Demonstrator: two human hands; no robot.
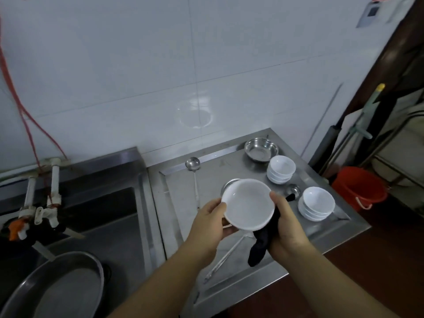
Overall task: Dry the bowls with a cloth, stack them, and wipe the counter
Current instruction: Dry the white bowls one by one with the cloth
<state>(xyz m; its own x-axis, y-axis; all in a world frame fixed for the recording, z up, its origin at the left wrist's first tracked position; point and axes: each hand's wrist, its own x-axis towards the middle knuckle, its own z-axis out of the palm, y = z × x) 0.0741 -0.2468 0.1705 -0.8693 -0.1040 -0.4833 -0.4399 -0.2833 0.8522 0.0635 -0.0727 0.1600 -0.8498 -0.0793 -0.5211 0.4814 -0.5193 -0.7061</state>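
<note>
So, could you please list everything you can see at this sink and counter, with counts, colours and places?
white bowl: one, white, held up over the counter between both hands
cloth: one, dark, hanging from the right hand against the bowl
bowl stacks: two, white, far stack and near stack on the counter's right side
steel bowl: one, silver, back of the counter
ladles: at least two, silver, one at the counter's left, one under the hands
counter: one, steel, centre
sink: one, steel, left
large basin: one, steel, lower left
taps: white pipes over the sink
bucket: one, red, floor at right
left hand: grips the bowl's left rim
right hand: holds the cloth to the bowl's right edge
</note>
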